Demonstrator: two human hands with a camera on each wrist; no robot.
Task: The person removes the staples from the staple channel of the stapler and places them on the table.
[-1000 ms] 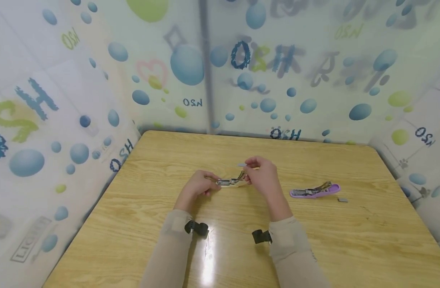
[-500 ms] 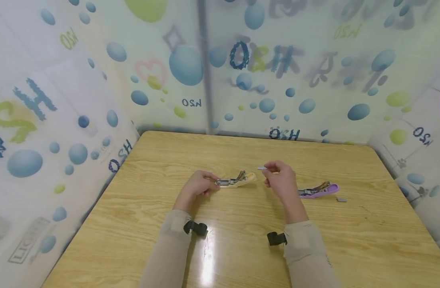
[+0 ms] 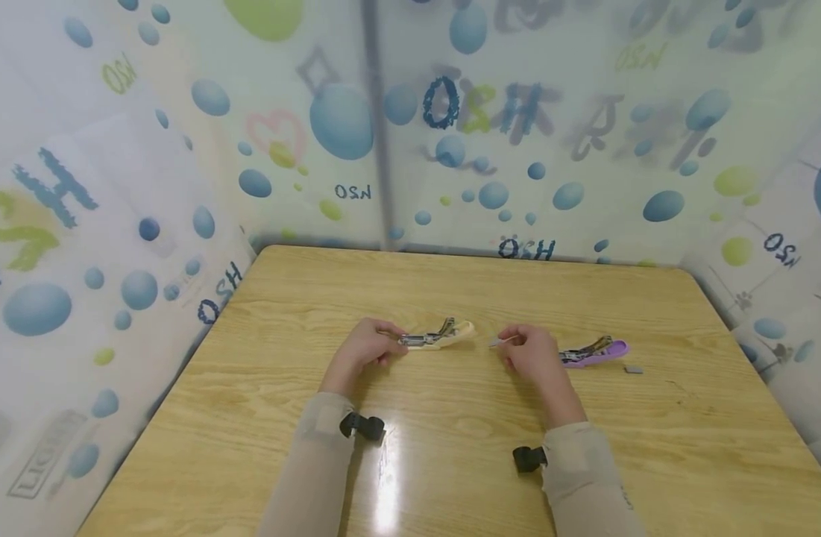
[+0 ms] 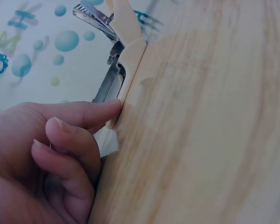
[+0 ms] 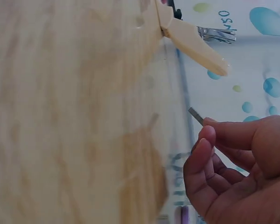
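Observation:
A cream stapler lies opened out on the table, its metal inner parts showing. My left hand grips its left end between thumb and fingers; in the left wrist view the thumb presses along the cream body. To the right of that stapler, my right hand pinches a small grey strip of staples between thumb and forefinger. In the right wrist view the staple strip sticks out past the fingertips, a short way from the stapler's raised cream end.
Right of my right hand lies an opened purple stapler, partly hidden by that hand. Another grey strip of staples rests beside it. A patterned curtain stands behind the wooden table.
My right hand has moved right and then closer to me, away from the cream stapler, carrying the staple strip. The left hand stays on the stapler.

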